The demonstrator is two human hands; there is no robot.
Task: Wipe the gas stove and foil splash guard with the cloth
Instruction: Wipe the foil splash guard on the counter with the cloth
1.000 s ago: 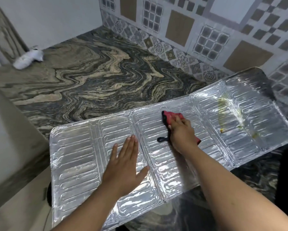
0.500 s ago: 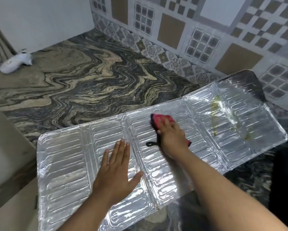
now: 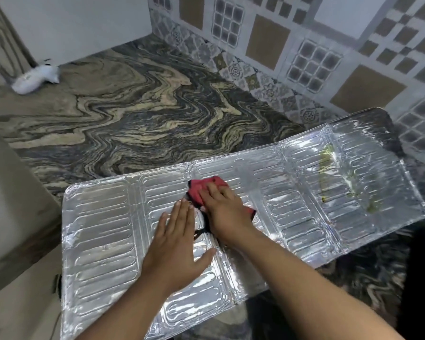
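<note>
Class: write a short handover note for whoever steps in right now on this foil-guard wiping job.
Left hand: flat, pressing the foil splash guard down on the counter.
Right hand: pressing the red cloth onto the guard's middle panel.
Done: cannot tell.
Left: yellowish smears on the far right panel; the stove is not in view.

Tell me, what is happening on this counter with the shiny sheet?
A person is cleaning a ribbed silver foil splash guard laid flat on a swirly marble counter. The right hand presses a red cloth onto a middle panel, while the left hand lies flat on the foil beside it. Yellowish grease streaks on the right panels are not yet wiped.
</note>
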